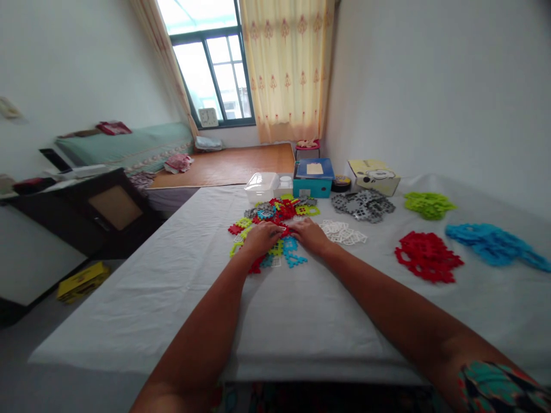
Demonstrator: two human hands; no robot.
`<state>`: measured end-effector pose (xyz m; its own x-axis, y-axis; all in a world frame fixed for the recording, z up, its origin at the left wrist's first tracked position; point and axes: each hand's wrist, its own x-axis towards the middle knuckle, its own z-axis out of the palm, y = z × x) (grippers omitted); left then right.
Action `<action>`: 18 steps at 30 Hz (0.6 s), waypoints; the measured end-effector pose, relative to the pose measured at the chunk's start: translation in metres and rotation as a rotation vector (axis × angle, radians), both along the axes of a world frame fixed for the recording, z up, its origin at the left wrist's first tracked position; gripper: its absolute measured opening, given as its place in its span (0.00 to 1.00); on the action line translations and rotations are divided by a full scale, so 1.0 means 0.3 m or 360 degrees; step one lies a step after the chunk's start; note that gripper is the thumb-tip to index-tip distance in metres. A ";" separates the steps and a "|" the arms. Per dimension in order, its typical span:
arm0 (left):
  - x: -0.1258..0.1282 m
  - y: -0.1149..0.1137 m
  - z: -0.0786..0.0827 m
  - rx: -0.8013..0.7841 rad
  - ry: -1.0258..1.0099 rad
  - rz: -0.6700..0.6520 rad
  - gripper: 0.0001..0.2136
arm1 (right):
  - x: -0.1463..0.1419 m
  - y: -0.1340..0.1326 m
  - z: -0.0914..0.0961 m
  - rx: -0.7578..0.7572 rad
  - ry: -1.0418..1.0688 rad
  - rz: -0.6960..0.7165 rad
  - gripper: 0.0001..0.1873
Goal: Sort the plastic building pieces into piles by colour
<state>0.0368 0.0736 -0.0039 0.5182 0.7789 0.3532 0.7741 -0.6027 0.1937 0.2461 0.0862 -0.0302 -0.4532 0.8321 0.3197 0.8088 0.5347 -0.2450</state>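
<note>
Mixed pile [279,207] is worked on bench [163,269]

On the cloth-covered bench, the mixed pile is spread centrally, with single-colour heaps [426,258] to its right. The left hand [260,238] and right hand [307,234] are placed there, fingers partly bent. Between their fingertips, a red piece [286,231] is seen; whether it is gripped cannot be told. Pieces seem to be separated; a careful pinch is probably called for.

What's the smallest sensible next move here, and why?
Probably lift the red plastic piece between the fingertips and set it on the red pile. The left hand and right hand are both at the mixed-colour pile, while red, blue and lime-green pieces lie in separate single-colour piles.
</note>
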 end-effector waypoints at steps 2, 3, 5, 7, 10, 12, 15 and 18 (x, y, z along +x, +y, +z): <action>0.006 -0.004 -0.005 0.0035 0.0040 -0.0004 0.11 | -0.014 -0.014 -0.002 0.0019 0.0013 0.0015 0.17; 0.007 -0.005 -0.006 0.0049 0.0055 -0.0010 0.11 | -0.016 -0.019 0.002 0.0047 0.0035 0.0011 0.18; 0.007 -0.004 -0.009 0.0065 0.0070 -0.0024 0.11 | -0.008 -0.027 0.017 0.0110 0.0062 -0.0009 0.19; 0.004 0.002 -0.012 0.0067 0.0069 -0.0044 0.11 | 0.024 -0.033 0.047 0.0141 0.0039 -0.0060 0.19; -0.001 0.013 -0.015 0.0050 0.0069 -0.0086 0.12 | 0.143 -0.054 0.121 0.0093 -0.0030 -0.0231 0.18; -0.003 0.019 -0.016 0.0038 0.0072 -0.0115 0.13 | 0.282 -0.088 0.178 0.0045 -0.0051 -0.0407 0.17; -0.011 0.025 -0.011 0.0005 -0.0013 -0.0096 0.13 | 0.543 -0.173 0.235 0.0046 -0.0113 -0.0742 0.15; -0.038 0.039 0.003 -0.0015 -0.0202 0.0091 0.13 | 0.779 -0.260 0.230 -0.0084 -0.0351 -0.1075 0.15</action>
